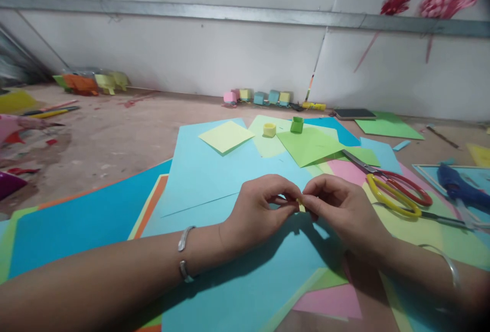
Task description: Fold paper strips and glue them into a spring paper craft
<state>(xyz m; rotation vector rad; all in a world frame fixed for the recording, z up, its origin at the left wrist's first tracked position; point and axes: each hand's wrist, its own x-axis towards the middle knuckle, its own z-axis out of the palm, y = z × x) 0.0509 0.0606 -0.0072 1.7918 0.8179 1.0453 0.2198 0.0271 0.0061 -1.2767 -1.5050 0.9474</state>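
Observation:
My left hand (264,207) and my right hand (340,207) meet above a light blue sheet of paper (214,173). Between their fingertips is a small yellow piece of paper (302,206), mostly covered by the fingers; its exact shape is hard to make out. Both hands pinch it, thumbs against forefingers. Beyond them stand a small yellow paper box (269,129) and a small green paper box (297,124). A pale yellow square of paper (226,137) lies to their left, and a green sheet (308,145) is just in front of the boxes.
Red-handled scissors (401,184) and yellow-handled scissors (396,196) lie right of my hands, near a blue glue gun (461,181). A phone (355,114) rests farther back. Several small paper cubes (259,98) line the wall. Paper flowers (446,0) hang at upper right.

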